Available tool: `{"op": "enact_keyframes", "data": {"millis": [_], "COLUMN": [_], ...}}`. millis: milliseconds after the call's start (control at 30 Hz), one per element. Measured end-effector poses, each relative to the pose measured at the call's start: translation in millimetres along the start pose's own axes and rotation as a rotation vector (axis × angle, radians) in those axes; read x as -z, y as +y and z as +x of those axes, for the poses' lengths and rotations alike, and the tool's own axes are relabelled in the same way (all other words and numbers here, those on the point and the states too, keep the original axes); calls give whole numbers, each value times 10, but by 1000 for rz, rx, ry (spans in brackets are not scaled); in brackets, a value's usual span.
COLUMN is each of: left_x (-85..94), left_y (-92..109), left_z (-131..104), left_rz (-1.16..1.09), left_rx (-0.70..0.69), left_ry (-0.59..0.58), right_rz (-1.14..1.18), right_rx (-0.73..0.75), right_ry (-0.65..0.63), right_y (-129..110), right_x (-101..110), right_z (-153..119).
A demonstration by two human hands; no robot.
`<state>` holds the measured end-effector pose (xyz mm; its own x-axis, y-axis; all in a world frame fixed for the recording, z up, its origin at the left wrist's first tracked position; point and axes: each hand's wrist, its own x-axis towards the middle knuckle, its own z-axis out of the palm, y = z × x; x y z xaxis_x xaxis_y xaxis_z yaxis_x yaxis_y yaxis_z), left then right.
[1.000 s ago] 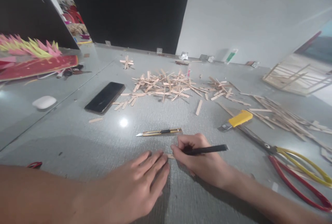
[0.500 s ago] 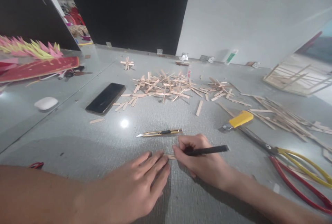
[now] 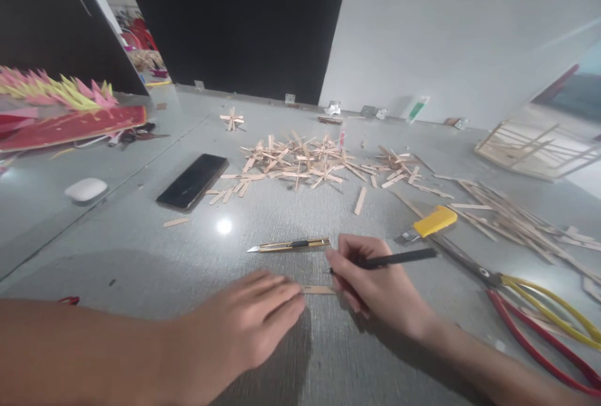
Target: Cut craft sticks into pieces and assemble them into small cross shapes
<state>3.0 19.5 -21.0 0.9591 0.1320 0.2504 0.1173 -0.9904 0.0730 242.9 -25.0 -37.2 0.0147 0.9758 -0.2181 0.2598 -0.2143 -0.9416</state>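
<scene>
My left hand (image 3: 263, 318) lies with its fingers stretched out, pressing the end of a thin wooden stick (image 3: 319, 290) against the grey table. Part of that stick is hidden under the fingertips. My right hand (image 3: 375, 281) pinches a black pen (image 3: 399, 259) just above the stick's other end. The pen's tip points left and appears lifted off the wood. A slim gold craft knife (image 3: 288, 245) lies just beyond both hands, its blade to the left.
Cut wooden pieces are heaped in a pile (image 3: 300, 158) further back. At left lie a phone (image 3: 192, 182) and a white case (image 3: 86, 190). On the right are a yellow cutter (image 3: 436, 222), large scissors (image 3: 493, 278) and long wooden strips (image 3: 516, 212).
My right hand has moved slightly right and up with the pen, uncovering more of the stick. My left hand's fingers have drawn closer together over the stick's end.
</scene>
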Motion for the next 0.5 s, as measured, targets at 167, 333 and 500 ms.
{"op": "enact_keyframes", "data": {"millis": [167,333,500], "left_x": [-155,-202,-200], "left_y": [-33,-79,-128], "left_z": [31,35,48], "left_rz": [-50,-235,-286], "left_rx": [206,402,398], "left_ry": [84,41,33], "right_rz": [33,-9,12], "right_rx": [37,121,141], "right_ry": [180,249,209], "right_y": [-73,-115,-68], "right_x": [98,168,140], "right_z": [18,56,103]}}
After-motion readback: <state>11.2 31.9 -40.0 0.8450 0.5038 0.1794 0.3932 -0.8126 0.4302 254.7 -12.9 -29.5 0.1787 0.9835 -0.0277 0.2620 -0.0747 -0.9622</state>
